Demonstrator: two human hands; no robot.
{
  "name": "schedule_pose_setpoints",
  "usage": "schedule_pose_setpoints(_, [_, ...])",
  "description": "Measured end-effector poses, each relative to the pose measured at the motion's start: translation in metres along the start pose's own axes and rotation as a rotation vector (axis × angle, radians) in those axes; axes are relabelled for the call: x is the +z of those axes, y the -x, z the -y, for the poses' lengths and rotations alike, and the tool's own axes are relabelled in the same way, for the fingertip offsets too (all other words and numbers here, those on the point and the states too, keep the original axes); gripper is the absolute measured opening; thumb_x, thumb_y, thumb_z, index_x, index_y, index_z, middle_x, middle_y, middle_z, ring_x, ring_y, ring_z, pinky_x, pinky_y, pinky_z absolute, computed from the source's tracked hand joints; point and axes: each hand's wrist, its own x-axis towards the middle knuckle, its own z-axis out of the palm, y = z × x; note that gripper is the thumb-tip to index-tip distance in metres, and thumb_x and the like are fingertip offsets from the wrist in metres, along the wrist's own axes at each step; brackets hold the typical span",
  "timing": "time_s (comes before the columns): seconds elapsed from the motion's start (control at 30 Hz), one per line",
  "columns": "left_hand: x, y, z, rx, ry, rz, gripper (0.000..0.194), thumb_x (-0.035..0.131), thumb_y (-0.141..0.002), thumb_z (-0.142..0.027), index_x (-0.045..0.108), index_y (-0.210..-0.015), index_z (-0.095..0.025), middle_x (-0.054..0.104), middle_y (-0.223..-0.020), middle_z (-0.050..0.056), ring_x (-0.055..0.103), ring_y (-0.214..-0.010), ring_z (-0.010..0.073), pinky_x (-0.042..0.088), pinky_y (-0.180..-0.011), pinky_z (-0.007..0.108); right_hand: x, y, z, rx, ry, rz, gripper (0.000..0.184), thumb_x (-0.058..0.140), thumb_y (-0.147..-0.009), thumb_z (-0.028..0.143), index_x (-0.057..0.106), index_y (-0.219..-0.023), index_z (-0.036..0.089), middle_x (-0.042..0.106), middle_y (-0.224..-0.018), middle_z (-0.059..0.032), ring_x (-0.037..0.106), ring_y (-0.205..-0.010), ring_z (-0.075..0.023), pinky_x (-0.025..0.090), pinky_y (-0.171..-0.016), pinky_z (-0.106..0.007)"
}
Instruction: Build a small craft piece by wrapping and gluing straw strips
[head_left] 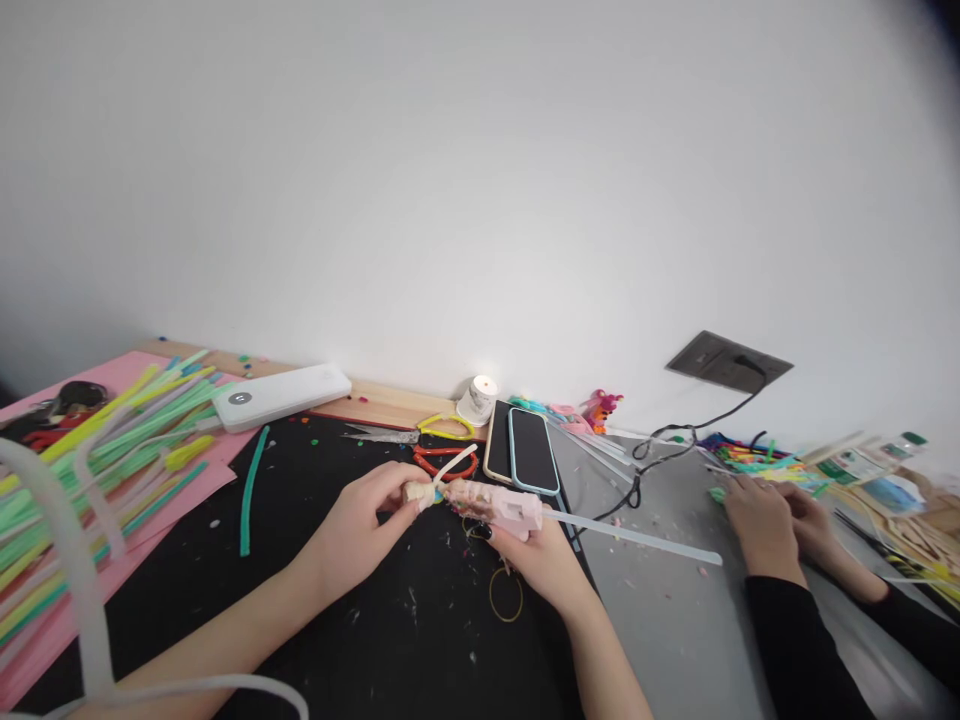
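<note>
My left hand [367, 515] pinches a small cream-coloured coiled piece [418, 493], which looks like pipe cleaner, with one end sticking up to the right. In my right hand [551, 568] is a pale pink glue gun [517, 510], its nozzle end pointing left and close to the coiled piece; whether they touch I cannot tell. A long translucent glue stick [637, 538] juts out of the gun's back to the right. Scissors with yellow handles [446, 427] and scissors with red handles [431, 468] lie just behind my hands. A thin yellowish loop [506, 597] hangs below the gun.
Pipe cleaners [112, 480] cover pink paper [214, 490] at left, near a white power bank [281, 395] and a green strip [253, 490]. Behind are a white cup [477, 402] and a phone [534, 450]. A co-worker's hands [772, 525] work at right, near a black cable [637, 490].
</note>
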Motion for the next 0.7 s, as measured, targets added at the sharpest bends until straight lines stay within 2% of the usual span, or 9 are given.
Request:
schedule_pose_setpoints(0.07, [0.0011, 0.0, 0.0028, 0.0, -0.004, -0.004, 0.013, 0.049, -0.084, -0.026, 0.06, -0.088, -0.02, 0.064, -0.087, 0.003, 0.06, -0.076, 0.017, 0.049, -0.069, 0.027, -0.0002, 0.0003, -0.0029, -0.007, 0.021, -0.022, 0.033, 0.059, -0.079, 0.016, 0.068, -0.108, 0.027, 0.071, -0.103, 0.0002, 0.066, -0.094, -0.023, 0.052, -0.085, -0.035])
schedule_pose_setpoints(0.2, [0.0026, -0.0001, 0.0086, 0.021, -0.001, -0.004, 0.013, 0.049, -0.083, -0.021, 0.059, -0.091, -0.021, 0.063, -0.09, 0.002, 0.06, -0.08, 0.0169, 0.049, -0.073, 0.027, -0.0001, 0.0008, -0.004, -0.028, 0.03, -0.017, 0.037, 0.058, -0.078, 0.013, 0.067, -0.11, 0.028, 0.069, -0.11, 0.001, 0.064, -0.099, -0.0225, 0.05, -0.088, -0.034])
schedule_pose_setpoints(0.33, [0.0027, -0.0002, 0.0097, 0.025, -0.018, 0.002, 0.015, 0.049, -0.083, -0.02, 0.06, -0.093, -0.021, 0.063, -0.09, 0.003, 0.06, -0.079, 0.017, 0.049, -0.072, 0.027, 0.0003, 0.0021, -0.0034, 0.011, 0.035, -0.022, 0.038, 0.058, -0.077, 0.012, 0.067, -0.111, 0.027, 0.069, -0.109, 0.0006, 0.065, -0.096, -0.0229, 0.051, -0.087, -0.036])
schedule_pose_setpoints(0.7, [0.0029, -0.0006, 0.0092, 0.007, -0.005, -0.027, 0.016, 0.05, -0.083, -0.024, 0.061, -0.094, -0.02, 0.065, -0.09, 0.003, 0.061, -0.078, 0.0173, 0.05, -0.07, 0.027, 0.0012, 0.0024, -0.0027, -0.032, 0.049, 0.018, 0.035, 0.055, -0.081, 0.014, 0.065, -0.113, 0.026, 0.07, -0.108, 0.0003, 0.064, -0.101, -0.023, 0.05, -0.091, -0.037])
